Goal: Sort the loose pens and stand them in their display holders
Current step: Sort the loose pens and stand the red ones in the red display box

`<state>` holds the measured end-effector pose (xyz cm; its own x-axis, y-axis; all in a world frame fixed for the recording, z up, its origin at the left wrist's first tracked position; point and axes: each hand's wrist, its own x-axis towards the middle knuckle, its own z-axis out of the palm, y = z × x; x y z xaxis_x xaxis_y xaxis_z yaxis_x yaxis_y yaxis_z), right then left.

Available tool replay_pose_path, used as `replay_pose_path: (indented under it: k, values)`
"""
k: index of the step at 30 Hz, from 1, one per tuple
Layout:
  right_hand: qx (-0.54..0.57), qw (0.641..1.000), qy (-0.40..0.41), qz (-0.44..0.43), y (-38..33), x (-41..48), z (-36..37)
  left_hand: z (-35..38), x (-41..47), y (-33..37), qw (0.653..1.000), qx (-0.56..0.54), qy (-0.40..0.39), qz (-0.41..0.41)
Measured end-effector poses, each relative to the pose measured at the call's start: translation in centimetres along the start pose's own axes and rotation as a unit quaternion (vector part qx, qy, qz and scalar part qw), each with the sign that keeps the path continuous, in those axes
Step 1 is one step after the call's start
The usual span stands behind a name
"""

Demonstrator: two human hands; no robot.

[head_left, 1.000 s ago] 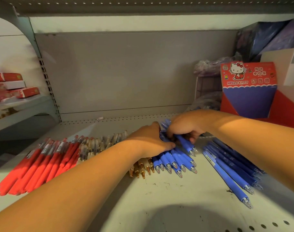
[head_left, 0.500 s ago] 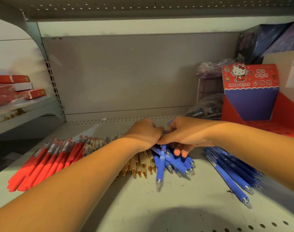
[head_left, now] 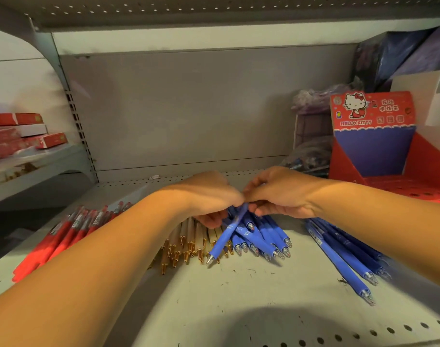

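Blue pens (head_left: 264,236) lay bunched; your left hand (head_left: 209,196) and right hand (head_left: 281,194) curled round them, probably gathering one colour.

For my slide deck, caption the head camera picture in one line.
Left hand and right hand grip blue pens on a shelf, red pens at left, display box at right.

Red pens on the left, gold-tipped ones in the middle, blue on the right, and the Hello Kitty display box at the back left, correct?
No: the head view shows the Hello Kitty display box at the back right. The red pens lie on the left, the gold-tipped pens in the middle, the blue pens on the right.
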<state>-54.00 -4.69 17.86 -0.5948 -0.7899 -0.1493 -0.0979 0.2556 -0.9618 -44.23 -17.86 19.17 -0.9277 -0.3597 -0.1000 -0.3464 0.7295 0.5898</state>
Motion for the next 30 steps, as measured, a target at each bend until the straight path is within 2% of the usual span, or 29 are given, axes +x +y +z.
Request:
replay_pose_path:
  k: [3, 5, 6, 7, 8, 10, 12, 14, 16, 19, 24, 27, 30]
  values:
    - [0.09, 0.995, 0.025, -0.016, -0.1, 0.2, 0.7, 0.0, -0.1, 0.0, 0.999, -0.029, -0.024, 0.002]
    - [0.108, 0.994, 0.034, -0.009, -0.3, 0.2, 1.1, -0.1, -0.2, -0.1, 1.0, -0.02, -0.016, -0.013]
    - [0.062, 0.997, 0.048, -0.011, -0.5, 0.1, 1.1, -0.2, -0.2, -0.3, 0.999, -0.022, -0.009, -0.023]
    - [-0.036, 0.997, 0.068, -0.021, -0.8, -0.1, 1.1, -0.3, -0.1, -0.3, 0.999, -0.028, 0.0, -0.035]
    - [-0.157, 0.984, 0.079, -0.037, -1.1, -0.4, 0.9, -0.5, -0.2, -0.4, 0.998, -0.037, 0.008, -0.047]
    - [-0.349, 0.933, 0.045, -0.07, -1.8, -1.4, 0.9, -1.0, -0.1, -0.5, 0.996, -0.048, 0.022, -0.072]
    - [-0.453, 0.888, -0.007, -0.075, -2.2, -2.3, 1.6, -1.3, 0.0, -0.6, 0.995, -0.052, 0.029, -0.086]
    - [-0.524, 0.848, -0.026, -0.076, -1.9, -2.6, 2.7, -1.4, 0.0, -0.7, 0.994, -0.058, 0.033, -0.087]
    - [-0.543, 0.836, -0.018, -0.074, -1.3, -2.3, 3.5, -1.4, -0.1, -0.7, 0.993, -0.071, 0.032, -0.086]
    - [-0.491, 0.871, -0.003, -0.037, -1.5, -1.8, 3.6, -1.5, -0.2, -0.7, 0.992, -0.096, 0.044, -0.073]
    - [-0.301, 0.952, 0.045, -0.017, -2.0, -1.3, 1.3, -1.6, -0.3, -0.5, 0.99, -0.118, 0.051, -0.064]
    - [-0.245, 0.965, 0.088, -0.028, -1.7, -0.8, 0.4, -0.6, -0.1, -0.6, 0.992, -0.098, 0.034, -0.076]
    - [-0.226, 0.97, 0.088, -0.031, -0.9, 0.1, 0.9, 0.1, 0.1, -0.7, 0.991, -0.099, 0.041, -0.082]
